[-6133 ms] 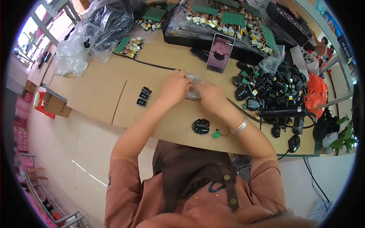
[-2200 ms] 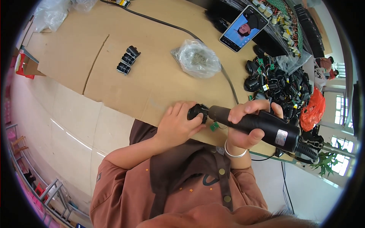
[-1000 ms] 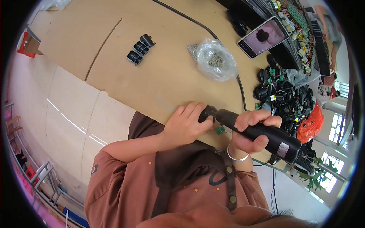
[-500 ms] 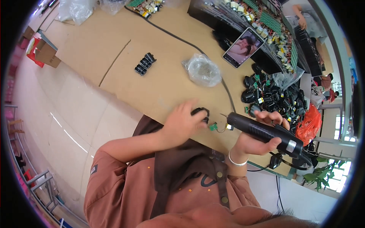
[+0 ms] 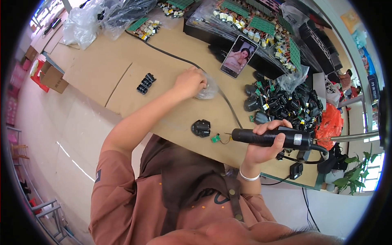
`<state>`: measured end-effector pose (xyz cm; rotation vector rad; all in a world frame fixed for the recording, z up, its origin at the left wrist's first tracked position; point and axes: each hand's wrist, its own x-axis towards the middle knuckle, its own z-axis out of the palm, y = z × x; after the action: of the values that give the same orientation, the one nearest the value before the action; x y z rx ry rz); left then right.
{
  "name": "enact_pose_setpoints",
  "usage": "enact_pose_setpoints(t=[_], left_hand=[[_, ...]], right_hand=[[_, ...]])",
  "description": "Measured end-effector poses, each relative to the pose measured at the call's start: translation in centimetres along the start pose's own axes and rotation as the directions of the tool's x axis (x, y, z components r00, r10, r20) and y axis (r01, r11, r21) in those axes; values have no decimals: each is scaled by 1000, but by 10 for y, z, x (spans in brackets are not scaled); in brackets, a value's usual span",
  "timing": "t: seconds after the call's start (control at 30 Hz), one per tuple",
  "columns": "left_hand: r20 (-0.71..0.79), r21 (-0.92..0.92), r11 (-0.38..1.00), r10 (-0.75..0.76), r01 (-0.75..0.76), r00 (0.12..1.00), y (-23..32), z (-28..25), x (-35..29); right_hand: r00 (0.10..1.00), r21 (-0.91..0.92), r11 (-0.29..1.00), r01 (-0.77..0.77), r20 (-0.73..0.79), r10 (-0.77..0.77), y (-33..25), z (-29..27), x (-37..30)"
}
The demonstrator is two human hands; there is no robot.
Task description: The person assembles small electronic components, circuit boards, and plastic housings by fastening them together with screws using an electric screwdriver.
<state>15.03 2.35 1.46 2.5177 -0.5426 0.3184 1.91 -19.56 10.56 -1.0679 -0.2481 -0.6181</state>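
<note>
My right hand is wrapped round a black electric screwdriver, held level with its thin bit pointing left. Near the bit lies a small green circuit board, wired to a small part under the tool's tip. Left of the board a rounded black plastic housing rests on the table. My left hand is at a clear plastic bag, its fingers bent down into it. The fingertips are hidden, and what they pinch, if anything, does not show.
Several small black parts stand in a row at left. A large pile of black housings with boards lies at right, beside a red bag. A phone leans against a black bin. A black cable crosses the table.
My left hand has let go of the black housing and moved up and away to the plastic bag. My right hand still holds the screwdriver, now turned more level.
</note>
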Motion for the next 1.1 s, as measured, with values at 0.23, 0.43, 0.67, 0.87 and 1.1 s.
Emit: enact_pose_setpoints(t=[0.23, 0.43, 0.67, 0.87, 1.1], left_hand=[[-121, -123, 992, -25, 10, 992, 6, -13, -6], [43, -724, 664, -228, 188, 973, 71, -20, -66], [496, -869, -93, -152, 487, 855, 90, -23, -105], [508, -839, -247, -35, 485, 861, 88, -21, -111], [503, -848, -202, -21, 490, 864, 93, -19, -115]], right_hand=[[999, 68, 997, -39, -7, 39, 6, 3, 4], [993, 167, 979, 117, -14, -116, -8, 10, 3], [981, 252, 961, 114, 126, -150, -5, 25, -4], [987, 281, 957, 71, 116, -108, -4, 29, -9], [985, 257, 964, 72, 131, -109, -9, 31, -10]])
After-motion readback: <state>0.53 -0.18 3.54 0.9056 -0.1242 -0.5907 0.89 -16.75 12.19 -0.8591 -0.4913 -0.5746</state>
